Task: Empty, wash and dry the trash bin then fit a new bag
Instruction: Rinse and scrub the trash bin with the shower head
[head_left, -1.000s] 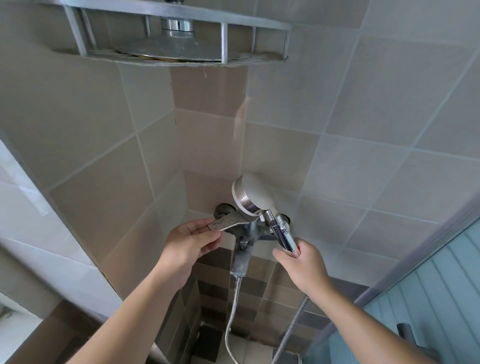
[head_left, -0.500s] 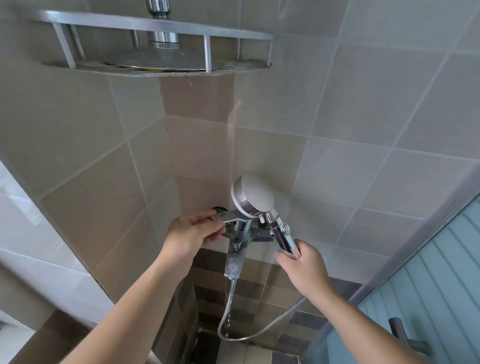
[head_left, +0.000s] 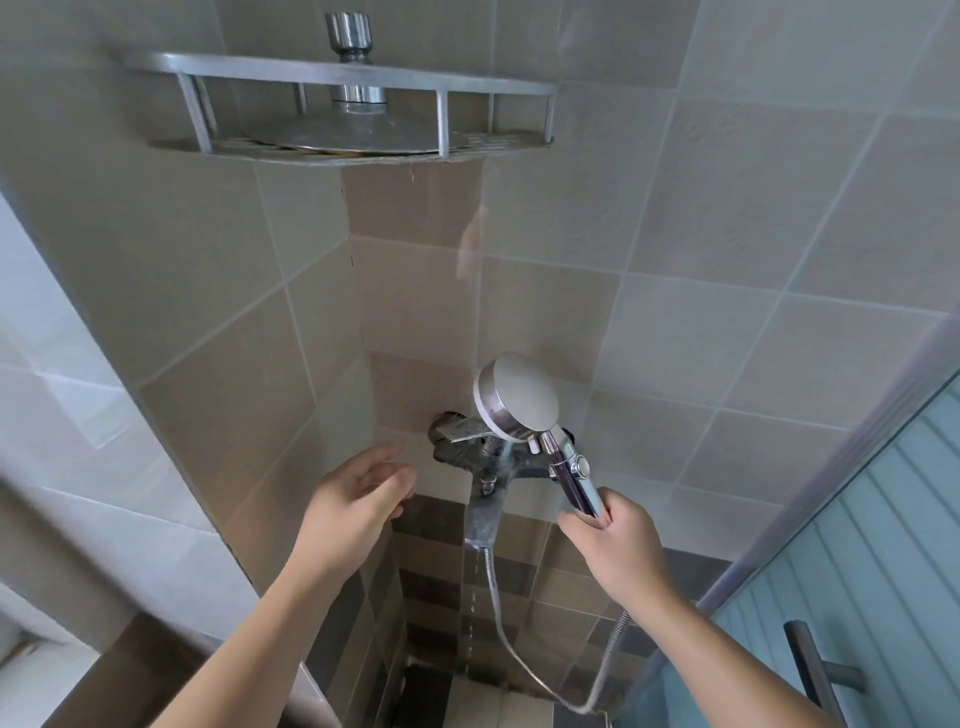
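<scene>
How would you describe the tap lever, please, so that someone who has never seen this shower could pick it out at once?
Start at the corner shelf high on the tiled wall and look straight down to the chrome mixer tap. The tap lever is the flat, pale metal blade sticking out leftward from its top, just left of the round hand shower head. Unlike its rounded neighbours, it is thin and flat.

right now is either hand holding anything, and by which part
The right hand grips the handheld shower head by the lower end of its handle. The left hand is open beside the tap lever and holds nothing.
</scene>
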